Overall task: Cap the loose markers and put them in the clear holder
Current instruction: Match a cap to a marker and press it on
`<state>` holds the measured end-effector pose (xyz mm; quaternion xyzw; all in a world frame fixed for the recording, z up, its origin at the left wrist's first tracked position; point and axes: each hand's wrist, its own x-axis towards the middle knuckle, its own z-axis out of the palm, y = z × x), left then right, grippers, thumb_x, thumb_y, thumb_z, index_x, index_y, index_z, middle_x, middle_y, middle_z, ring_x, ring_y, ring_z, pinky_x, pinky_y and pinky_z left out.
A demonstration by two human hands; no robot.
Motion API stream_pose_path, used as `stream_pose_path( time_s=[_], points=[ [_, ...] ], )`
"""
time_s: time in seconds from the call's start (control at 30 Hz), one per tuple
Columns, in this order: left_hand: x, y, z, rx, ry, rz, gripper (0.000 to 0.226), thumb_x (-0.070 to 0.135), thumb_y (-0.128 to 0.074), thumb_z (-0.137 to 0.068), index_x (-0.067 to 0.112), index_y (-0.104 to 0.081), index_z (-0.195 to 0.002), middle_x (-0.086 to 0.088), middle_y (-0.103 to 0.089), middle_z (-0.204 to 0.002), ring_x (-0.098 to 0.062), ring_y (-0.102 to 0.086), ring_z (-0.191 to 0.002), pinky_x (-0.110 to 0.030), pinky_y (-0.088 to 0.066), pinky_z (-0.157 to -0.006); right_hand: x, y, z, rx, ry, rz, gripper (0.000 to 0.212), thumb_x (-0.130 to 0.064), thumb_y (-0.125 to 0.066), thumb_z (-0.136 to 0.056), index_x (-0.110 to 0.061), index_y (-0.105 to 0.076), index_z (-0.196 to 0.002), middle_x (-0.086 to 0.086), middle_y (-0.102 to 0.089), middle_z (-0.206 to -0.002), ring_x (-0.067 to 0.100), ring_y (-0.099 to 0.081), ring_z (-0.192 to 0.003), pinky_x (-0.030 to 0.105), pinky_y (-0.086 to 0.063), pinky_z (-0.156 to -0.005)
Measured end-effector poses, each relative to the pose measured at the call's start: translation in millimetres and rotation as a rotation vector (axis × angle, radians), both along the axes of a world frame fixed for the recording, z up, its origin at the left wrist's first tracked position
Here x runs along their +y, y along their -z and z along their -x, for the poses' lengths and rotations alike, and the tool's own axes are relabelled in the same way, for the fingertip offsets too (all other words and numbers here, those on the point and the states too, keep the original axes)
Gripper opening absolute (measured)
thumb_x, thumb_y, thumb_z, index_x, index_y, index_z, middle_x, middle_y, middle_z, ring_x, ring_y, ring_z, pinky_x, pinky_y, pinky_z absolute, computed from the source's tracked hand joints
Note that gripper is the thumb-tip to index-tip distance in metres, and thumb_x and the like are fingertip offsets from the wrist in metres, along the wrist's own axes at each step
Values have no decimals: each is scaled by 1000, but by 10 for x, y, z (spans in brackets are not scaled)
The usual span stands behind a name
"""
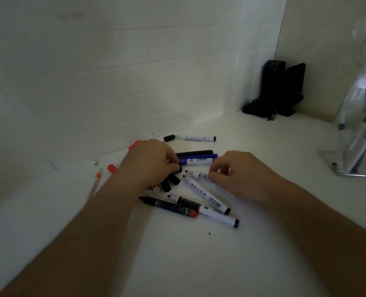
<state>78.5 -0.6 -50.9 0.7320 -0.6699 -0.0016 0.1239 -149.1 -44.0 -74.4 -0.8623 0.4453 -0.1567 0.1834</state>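
Several uncapped markers lie in a loose pile on the white table. My right hand pinches a white whiteboard marker whose black tip points left. My left hand closes its fingertips on a black cap just left of that tip. Two more black caps lie under my left hand. Behind them sit a blue marker and a black marker. The clear holder stands at the right edge with a few markers inside.
A white marker with its black cap beside it lies farther back. Orange caps and an orange pen lie to the left near the tiled wall. A black device stands in the back corner. Three uncapped markers lie nearest me.
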Motion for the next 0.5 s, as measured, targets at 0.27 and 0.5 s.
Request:
stream_pose_path(
  time_s=[0.27,0.5],
  points=[
    [-19,14,66,41,1,-88,19,33,-64,-95,29,-76,-108,7,-71,-89,-8,-64,-72,-28,-57,-78,10,21,46,21,-55,32,25,-54,-54,-98,-35,-70,-104,-13,-55,-97,4,-55,-86,25,-46,-77],
    [-26,25,101,201,-31,87,17,24,-55,-100,27,-66,-112,4,-62,-105,-11,-55,-88,-24,-41,-71,-85,37,52,-117,67,-13,16,-39,-52,-103,-31,-65,-108,-9,-65,-95,13,-63,-79,30,-53,-67]
  ],
)
